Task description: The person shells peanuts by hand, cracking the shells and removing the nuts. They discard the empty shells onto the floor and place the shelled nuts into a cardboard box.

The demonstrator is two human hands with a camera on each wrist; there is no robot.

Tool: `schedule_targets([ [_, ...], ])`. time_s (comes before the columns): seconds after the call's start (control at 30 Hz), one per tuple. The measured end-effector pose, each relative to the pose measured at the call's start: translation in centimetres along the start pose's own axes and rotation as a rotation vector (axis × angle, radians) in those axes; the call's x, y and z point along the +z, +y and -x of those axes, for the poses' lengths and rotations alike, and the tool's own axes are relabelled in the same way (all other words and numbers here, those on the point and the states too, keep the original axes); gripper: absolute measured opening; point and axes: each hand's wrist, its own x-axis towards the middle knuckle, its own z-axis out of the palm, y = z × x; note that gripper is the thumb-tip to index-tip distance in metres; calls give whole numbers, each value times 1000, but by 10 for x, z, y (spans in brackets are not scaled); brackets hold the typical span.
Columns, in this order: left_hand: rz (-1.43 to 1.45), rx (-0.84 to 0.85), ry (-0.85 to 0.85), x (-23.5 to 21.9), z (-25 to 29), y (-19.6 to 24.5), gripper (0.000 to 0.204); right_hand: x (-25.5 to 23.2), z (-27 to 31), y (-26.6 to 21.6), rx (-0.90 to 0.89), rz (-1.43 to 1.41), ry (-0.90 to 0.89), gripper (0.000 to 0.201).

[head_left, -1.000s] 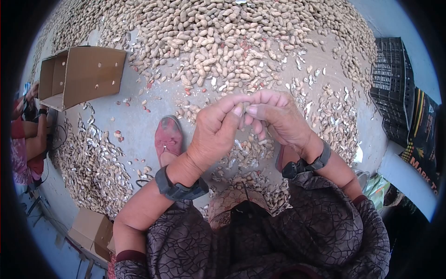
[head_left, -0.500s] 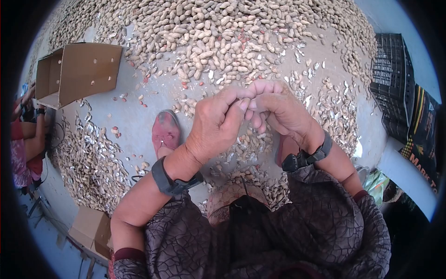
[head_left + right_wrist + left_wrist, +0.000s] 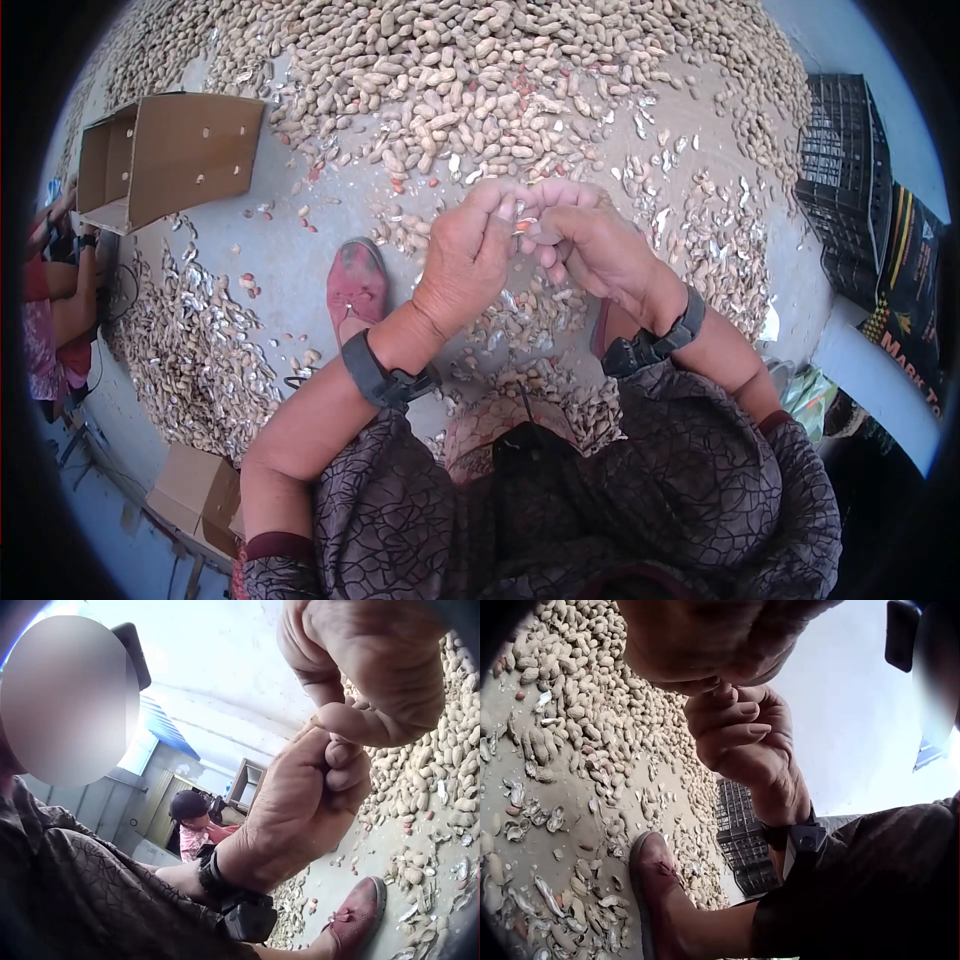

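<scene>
My left hand (image 3: 465,255) and right hand (image 3: 600,245) meet fingertip to fingertip above the floor, in the middle of the head view. Between their thumbs and fingers they pinch a peanut (image 3: 523,227), its shell parted and a reddish kernel showing. In the left wrist view the curled fingers of the right hand (image 3: 739,739) show below the left one, and the peanut is hidden. The right wrist view has the left hand (image 3: 300,799) under the right hand's bent fingers. Broken shells (image 3: 525,320) and peanuts lie beneath the hands.
A large heap of unshelled peanuts (image 3: 450,60) spreads ahead. Shell piles (image 3: 195,340) lie on the left. A cardboard box (image 3: 195,145) stands at left, black crates (image 3: 845,170) at right. Another person (image 3: 199,821) sits nearby. A red shoe (image 3: 357,280) rests on the floor.
The fingertips have drawn slightly apart, and the reddish kernel inside the peanut has come into view. Earlier the peanut was mostly covered by the fingers. The head view has shifted slightly.
</scene>
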Motion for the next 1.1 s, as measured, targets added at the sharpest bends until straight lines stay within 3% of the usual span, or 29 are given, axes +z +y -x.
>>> schedule_targets([
  [0.07, 235, -163, 18, 1, 0, 7, 17, -1, 2, 1, -61, 81, -14, 8],
  [0.1, 235, -163, 20, 0, 0, 5, 17, 1, 3, 0, -61, 82, -16, 8],
  [0.17, 406, -367, -19, 0, -2, -3, 20, 6, 5, -2, -132, 281, 45, 8],
  [0.2, 406, -367, -16, 0, -3, -5, 20, 8, 5, 2, -132, 282, 44, 8],
  [0.27, 609, -497, -52, 0, -4, -9, 22, 9, 2, 12, -417, 474, 102, 7],
  [0.3, 608, -497, -49, 0, -3, -11, 22, 9, 2, 13, -416, 474, 99, 7],
  [0.37, 630, -500, -101, 0, -2, -14, 24, 7, 3, 14, -750, 983, 131, 8],
  [0.4, 630, -500, -101, -1, -2, -14, 24, 6, 1, 15, -750, 983, 130, 8],
  [0.47, 652, -499, -180, -7, -1, -14, 22, 3, -4, 18, -1039, 1136, 110, 8],
  [0.5, 653, -499, -179, -9, -1, -16, 22, 3, -3, 19, -1038, 1136, 109, 8],
  [0.57, 731, -559, -256, -14, -1, -18, 20, 2, 0, 20, -871, 1034, 150, 10],
  [0.7, 750, -556, -242, -18, 0, -12, 23, 0, 0, 17, -875, 1007, 148, 12],
  [0.77, 641, -475, -322, -19, 0, -12, 21, -3, -3, 20, -1006, 1182, 68, 19],
  [1.0, 558, -471, -420, -22, 2, -16, 22, 2, -3, 22, -1027, 1232, 45, 32],
  [1.1, 476, -516, -415, -22, 3, -14, 21, 6, 0, 19, -950, 1244, 21, 33],
])
